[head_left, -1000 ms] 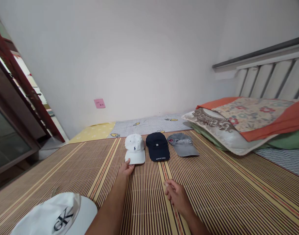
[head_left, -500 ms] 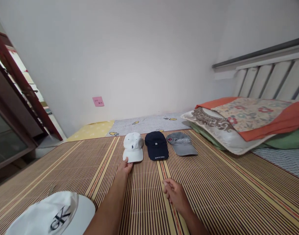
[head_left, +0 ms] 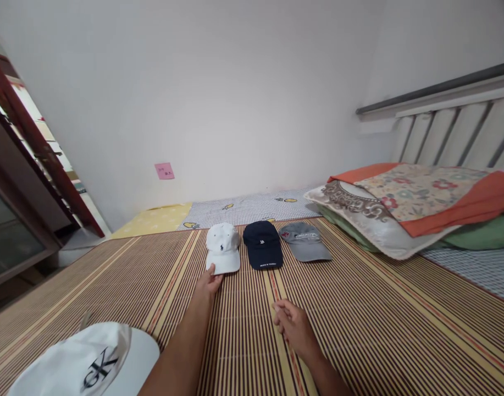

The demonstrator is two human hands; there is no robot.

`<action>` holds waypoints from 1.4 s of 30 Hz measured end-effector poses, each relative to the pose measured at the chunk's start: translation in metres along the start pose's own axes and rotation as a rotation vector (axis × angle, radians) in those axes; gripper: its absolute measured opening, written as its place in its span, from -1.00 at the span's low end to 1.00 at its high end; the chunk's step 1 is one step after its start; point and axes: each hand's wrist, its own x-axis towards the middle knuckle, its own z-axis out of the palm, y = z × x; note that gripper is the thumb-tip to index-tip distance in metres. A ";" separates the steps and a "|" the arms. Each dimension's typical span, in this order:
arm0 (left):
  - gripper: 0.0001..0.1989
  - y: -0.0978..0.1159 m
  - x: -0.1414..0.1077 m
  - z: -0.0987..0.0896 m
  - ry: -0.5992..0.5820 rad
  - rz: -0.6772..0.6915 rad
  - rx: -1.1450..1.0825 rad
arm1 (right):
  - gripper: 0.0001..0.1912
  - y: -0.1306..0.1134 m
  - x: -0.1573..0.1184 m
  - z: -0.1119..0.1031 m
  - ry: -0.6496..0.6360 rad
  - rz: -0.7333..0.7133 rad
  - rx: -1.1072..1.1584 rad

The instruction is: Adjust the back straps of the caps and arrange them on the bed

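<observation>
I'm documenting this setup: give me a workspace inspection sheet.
Surface: brown-and-yellow striped mat.
Caps: white cloth cap with emblem, navy cloth cap, grey cloth cap in a row; white black-lettered cloth cap, lower left.
Clutter: orange-edged floral cloth over white patterned cushion, right.
Hands: left hand, thumb on the emblem cap's brim; right hand half-curled, nothing visible in it.
Cables: nothing seen.
Surroundings: white wall, pink paper note.

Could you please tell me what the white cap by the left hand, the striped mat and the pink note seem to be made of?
White cap: matte cloth, probably cotton, judging by its soft, rounded shape.
Striped mat: likely bamboo or similar slats, from its narrow parallel strips; finish uncertain.
Pink note: apparently matte paper, flat and written on.
</observation>
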 end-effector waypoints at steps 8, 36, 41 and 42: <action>-0.66 -0.018 -0.019 -0.008 0.089 -0.058 0.097 | -0.57 0.005 0.001 -0.003 -0.014 -0.030 -0.012; -0.70 -0.039 -0.020 -0.016 0.097 0.127 0.087 | -0.52 0.002 0.000 -0.003 -0.012 -0.053 -0.054; -0.71 -0.039 -0.019 -0.017 0.090 0.126 0.081 | -0.50 -0.003 -0.002 -0.004 -0.017 -0.045 -0.056; -0.70 -0.040 -0.019 -0.018 0.090 0.126 0.083 | -0.49 -0.004 -0.003 -0.004 -0.015 -0.045 -0.057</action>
